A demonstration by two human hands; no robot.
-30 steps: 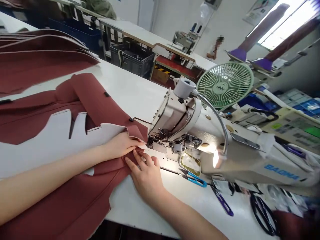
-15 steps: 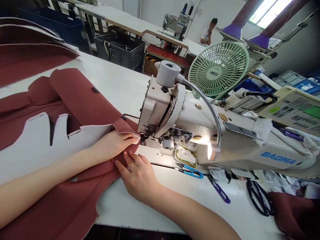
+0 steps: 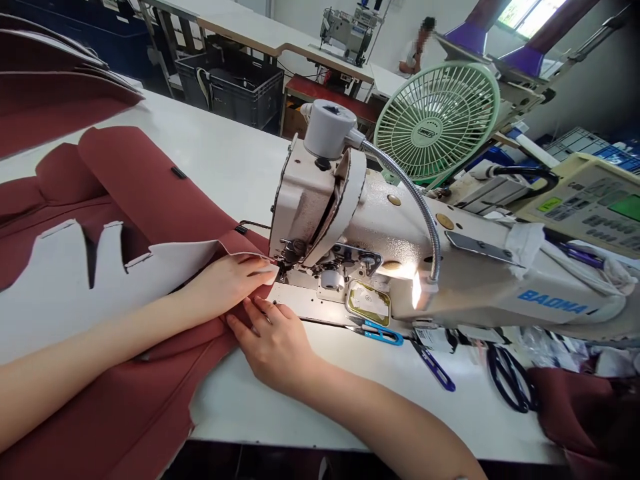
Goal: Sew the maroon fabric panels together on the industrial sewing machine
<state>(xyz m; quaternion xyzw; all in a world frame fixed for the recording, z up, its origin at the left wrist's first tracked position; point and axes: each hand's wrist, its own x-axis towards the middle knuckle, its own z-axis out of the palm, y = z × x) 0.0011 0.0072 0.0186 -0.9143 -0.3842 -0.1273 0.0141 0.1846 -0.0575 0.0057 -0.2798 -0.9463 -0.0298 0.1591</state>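
Maroon fabric (image 3: 150, 193) at sewing machine (image 3: 350, 227) needle; left hand (image 3: 227, 283), right hand (image 3: 273, 340) flat, pressing it, gripping nothing.

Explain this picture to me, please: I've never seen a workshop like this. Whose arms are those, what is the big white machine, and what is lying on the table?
The camera sits on a person's head, looking down at their own arms. The big white thing is a sewing machine on a white table. Dark red cloth with a pale lining lies across the table. The left hand presses the cloth flat right by the needle; the right hand rests on the cloth's edge beside it. Neither hand grips anything. Near the machine lie small blue snips, a purple tool and black scissors. A green fan stands behind.
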